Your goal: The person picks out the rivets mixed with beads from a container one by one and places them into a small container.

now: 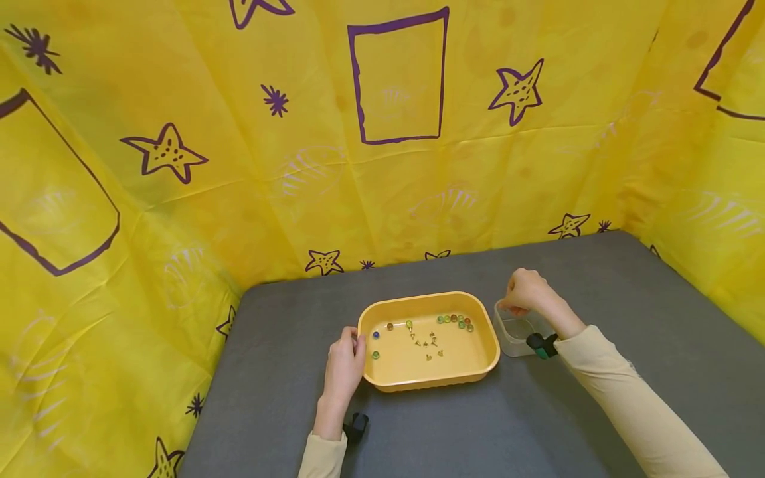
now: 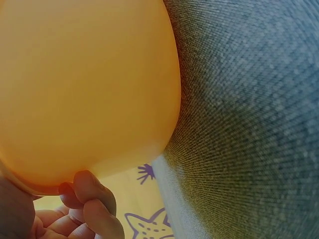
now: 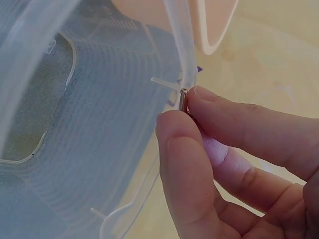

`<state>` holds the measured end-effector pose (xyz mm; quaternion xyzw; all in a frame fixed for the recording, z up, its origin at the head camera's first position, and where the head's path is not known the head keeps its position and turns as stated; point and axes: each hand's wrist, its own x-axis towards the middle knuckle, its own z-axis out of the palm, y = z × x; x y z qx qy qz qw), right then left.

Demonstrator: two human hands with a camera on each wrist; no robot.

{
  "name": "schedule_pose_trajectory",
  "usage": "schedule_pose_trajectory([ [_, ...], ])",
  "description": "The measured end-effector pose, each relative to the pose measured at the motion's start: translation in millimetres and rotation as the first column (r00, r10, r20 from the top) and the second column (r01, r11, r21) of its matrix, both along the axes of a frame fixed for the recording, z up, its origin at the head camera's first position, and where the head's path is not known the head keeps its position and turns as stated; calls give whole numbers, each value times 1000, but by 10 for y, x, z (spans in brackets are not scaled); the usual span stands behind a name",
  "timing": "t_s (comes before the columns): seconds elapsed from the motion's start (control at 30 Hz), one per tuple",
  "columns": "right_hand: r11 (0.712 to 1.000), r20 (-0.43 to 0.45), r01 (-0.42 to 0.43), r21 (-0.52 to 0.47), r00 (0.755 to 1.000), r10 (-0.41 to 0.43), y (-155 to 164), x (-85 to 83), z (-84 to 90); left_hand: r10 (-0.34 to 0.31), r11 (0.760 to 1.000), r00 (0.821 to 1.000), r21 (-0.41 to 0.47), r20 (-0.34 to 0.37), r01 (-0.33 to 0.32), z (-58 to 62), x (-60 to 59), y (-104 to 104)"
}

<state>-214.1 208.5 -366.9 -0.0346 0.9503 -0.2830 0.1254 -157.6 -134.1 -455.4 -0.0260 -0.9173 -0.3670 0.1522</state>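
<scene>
My left hand [image 1: 344,362] grips the left end of a yellow-orange plastic tray [image 1: 412,383], its thumb at the rim. In the left wrist view, curled fingers [image 2: 94,199] lie against the tray's outer wall [image 2: 94,89]. Glass marbles [image 1: 453,318] and several small gold-coloured metal pins [image 1: 426,344] lie in the tray. My right hand [image 1: 528,290] is over the clear plastic container [image 1: 515,348] to the right. In the right wrist view, thumb and forefinger pinch a small shiny metal piece [image 3: 183,101] close to the container's rim [image 3: 185,59]; the fingers hide most of the piece.
The tray and container stand close together on a dark grey table [image 1: 287,398]. A yellow cloth [image 1: 299,199] with purple drawings hangs behind and at both sides. Black bands sit on both wrists.
</scene>
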Motion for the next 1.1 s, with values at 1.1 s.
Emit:
schedule_pose_trajectory([
  [1.1,1000,15,24,-16,1000,-23,67,-20,-87,-1,1000,1000,-8,-27,1,-8,1,6],
])
